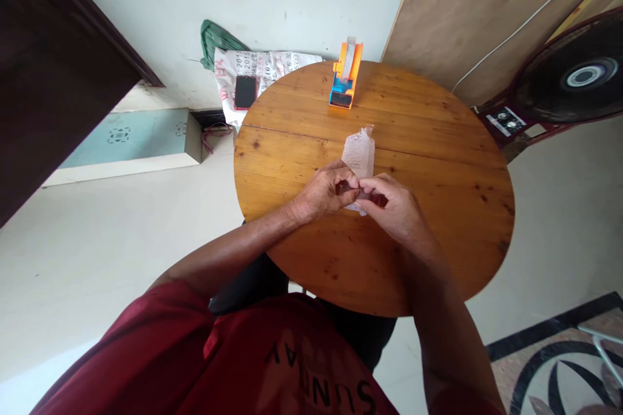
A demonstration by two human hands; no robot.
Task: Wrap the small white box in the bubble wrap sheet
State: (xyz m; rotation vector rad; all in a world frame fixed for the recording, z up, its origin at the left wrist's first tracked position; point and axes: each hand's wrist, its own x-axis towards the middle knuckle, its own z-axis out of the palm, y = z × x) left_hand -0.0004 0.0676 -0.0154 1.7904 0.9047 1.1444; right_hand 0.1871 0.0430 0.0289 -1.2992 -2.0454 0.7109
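On the round wooden table lies a pale, translucent packet (pixel 359 154) that looks like bubble wrap, long and flat, with a small flap at its far end. My left hand (pixel 331 189) is closed in a pinch at the packet's near end. From the other side my right hand (pixel 389 202) pinches the same end, its fingertips meeting those of my left hand. The spot between the fingertips is partly covered, so the edge they grip does not show clearly. Beyond the packet stands an orange and blue tape dispenser (pixel 346 74) with a roll of clear tape.
The round table (pixel 438 142) stands against the wall. Left of it, a phone (pixel 245 92) rests on a printed white bag (pixel 267 65), with a green bag (pixel 219 39) behind. A light blue box (pixel 126 136) lies on the floor. A large fan (pixel 545 91) stands at the right.
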